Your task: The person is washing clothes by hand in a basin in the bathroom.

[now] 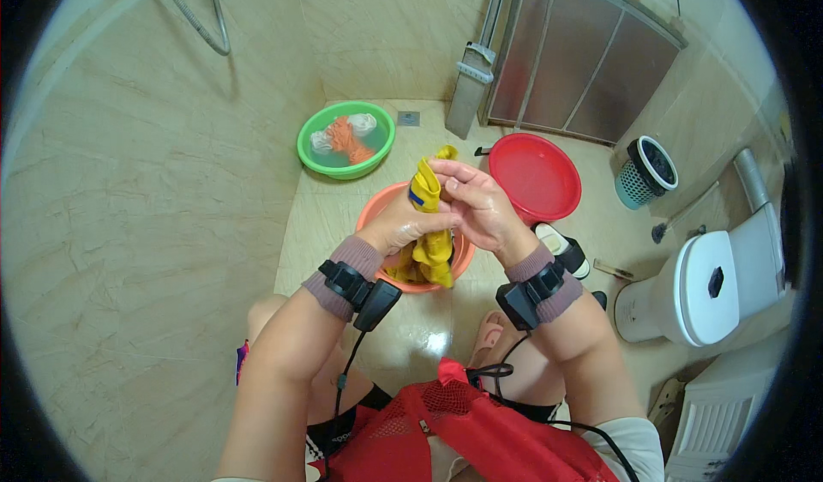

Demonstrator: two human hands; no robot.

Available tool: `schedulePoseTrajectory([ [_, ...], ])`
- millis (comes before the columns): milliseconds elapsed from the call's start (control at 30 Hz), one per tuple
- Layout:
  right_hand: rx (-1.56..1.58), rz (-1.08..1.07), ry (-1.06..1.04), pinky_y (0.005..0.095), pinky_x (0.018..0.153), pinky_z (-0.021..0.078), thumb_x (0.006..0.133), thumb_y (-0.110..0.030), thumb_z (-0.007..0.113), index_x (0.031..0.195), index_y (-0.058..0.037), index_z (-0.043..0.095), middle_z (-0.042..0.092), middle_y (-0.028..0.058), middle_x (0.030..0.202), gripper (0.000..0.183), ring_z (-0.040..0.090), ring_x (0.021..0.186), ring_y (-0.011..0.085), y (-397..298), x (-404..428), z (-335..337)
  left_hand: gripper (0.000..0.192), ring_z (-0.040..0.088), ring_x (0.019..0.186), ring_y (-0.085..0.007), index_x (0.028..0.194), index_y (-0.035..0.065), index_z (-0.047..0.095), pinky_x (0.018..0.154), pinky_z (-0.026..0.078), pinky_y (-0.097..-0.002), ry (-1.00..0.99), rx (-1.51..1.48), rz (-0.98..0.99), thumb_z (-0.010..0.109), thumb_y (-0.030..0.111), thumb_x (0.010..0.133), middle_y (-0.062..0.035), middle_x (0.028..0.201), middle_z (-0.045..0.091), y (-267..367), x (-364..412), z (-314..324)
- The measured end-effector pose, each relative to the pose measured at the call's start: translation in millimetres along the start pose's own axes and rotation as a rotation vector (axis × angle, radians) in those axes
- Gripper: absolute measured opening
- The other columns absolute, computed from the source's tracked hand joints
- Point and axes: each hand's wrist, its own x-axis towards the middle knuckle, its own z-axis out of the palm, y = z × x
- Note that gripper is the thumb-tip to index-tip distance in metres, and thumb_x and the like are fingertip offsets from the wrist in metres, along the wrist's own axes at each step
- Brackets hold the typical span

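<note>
A wet yellow cloth garment [432, 250] with a small blue tag hangs bunched over an orange basin [371, 210]. My left hand [402, 221] grips it from the left side, thumb across the front. On the other side my right hand [482, 208] has its fingertips at the upper folds of the cloth, palm partly turned up. What those fingertips pinch is partly hidden. Both hands look wet. The lower end of the garment dips into the basin, and the basin's contents are mostly covered by the hands and cloth.
A green basin [347, 172] holds orange and white cloth in cloudy water. A red basin [535, 176] stands right, beside black-and-white slippers [560, 250]. Further right are a lined waste bin [636, 183] and a toilet [704, 289]. A floor drain [408, 118] lies behind; cables hang from my wrist devices.
</note>
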Motion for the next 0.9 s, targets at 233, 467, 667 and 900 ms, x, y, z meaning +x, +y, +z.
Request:
schedulePoseTrajectory([
  [233, -0.489, -0.307, 0.357, 0.03, 0.088, 0.0477, 0.088, -0.013, 0.063, 0.116, -0.0006, 0.056, 0.062, 0.0103, 0.109, 0.031, 0.058, 0.103, 0.0171, -24, 14, -50, 0.066, 0.049, 0.123, -0.0298, 0.137, -0.0023, 0.038, 0.106, 0.037, -0.0417, 0.023, -0.522, -0.02, 0.039, -0.005, 0.071, -0.0159, 0.134, 0.049, 26, -2, -5],
  [467, -0.465, 0.139, -0.04, 0.0352, 0.105, 0.0341, 0.096, -0.052, 0.043, 0.139, -0.0028, 0.038, 0.047, 0.0079, 0.135, 0.066, 0.043, 0.124, 0.0186, 3, 13, -66, 0.068, 0.046, 0.127, -0.03, 0.141, -0.0049, 0.031, 0.11, 0.032, -0.0425, -0.107, -0.62, 0.025, 0.043, 0.006, 0.074, -0.018, 0.137, 0.046, 48, -5, -12],
  [667, -0.459, 0.147, -0.312, 0.0361, 0.11, 0.0298, 0.082, -0.027, 0.073, 0.144, -0.0062, 0.03, 0.045, 0.0069, 0.139, 0.078, 0.04, 0.129, 0.0182, -11, 6, -45, 0.06, 0.048, 0.124, -0.0283, 0.137, -0.0044, 0.038, 0.108, 0.035, -0.0413, -0.073, -0.658, 0.024, 0.043, 0.006, 0.078, -0.0171, 0.134, 0.049, 56, -13, -30],
  [900, -0.504, -0.24, 0.128, 0.0291, 0.088, 0.0484, 0.079, 0.001, 0.069, 0.108, -0.0029, 0.055, 0.064, 0.0043, 0.105, 0.032, 0.061, 0.095, 0.0121, -26, 10, -48, 0.038, 0.056, 0.112, -0.0193, 0.127, -0.0036, 0.049, 0.098, 0.043, -0.0342, 0.314, 0.168, -0.244, 0.047, 0.01, 0.092, -0.0092, 0.121, 0.059, 69, -35, -46],
])
